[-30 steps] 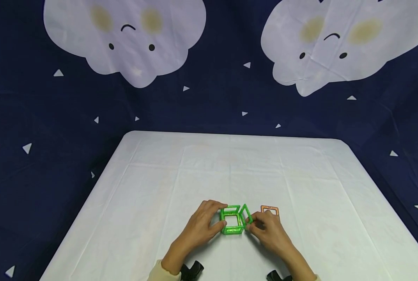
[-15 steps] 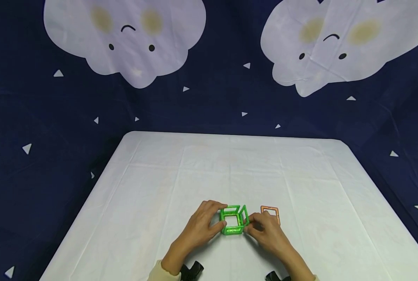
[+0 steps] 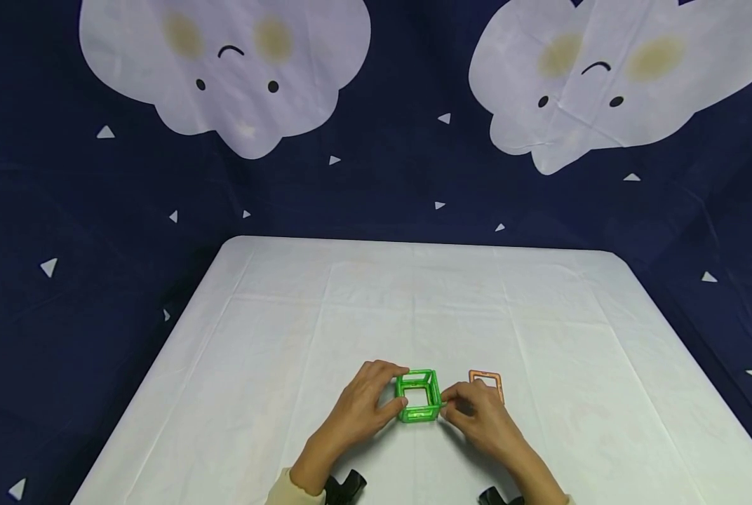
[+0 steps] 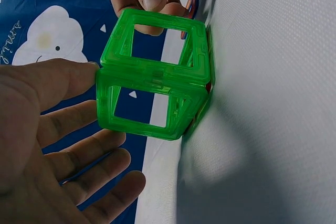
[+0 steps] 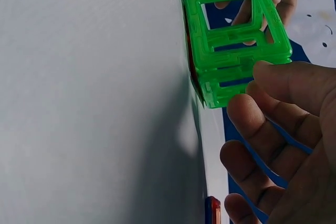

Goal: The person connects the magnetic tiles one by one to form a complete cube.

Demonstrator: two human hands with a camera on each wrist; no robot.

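A cube of green see-through magnetic tiles (image 3: 419, 414) stands on the table, its tiles square frames with open middles. In the right wrist view a thin red edge shows along its base. My left hand (image 3: 365, 403) holds the cube's left side, thumb at the near corner and index finger at the far one. My right hand (image 3: 482, 414) is at the right side, thumb and index finger pinching the edge of the right wall tile (image 3: 435, 390). In the right wrist view the right thumb (image 5: 278, 77) overlaps the cube's corner, with the other fingers curled below.
An orange square magnetic tile (image 3: 486, 374) lies right of the cube, partly hidden behind the right hand. White cloth covers the table (image 3: 376, 301). A dark blue curtain (image 3: 407, 175) with clouds and small triangles hangs behind. Black wrist mounts (image 3: 346, 486) show below the hands.
The right wall tile was tilted outward and has swung left against the cube. My right fingers moved slightly left with it. The left hand has stayed in place.
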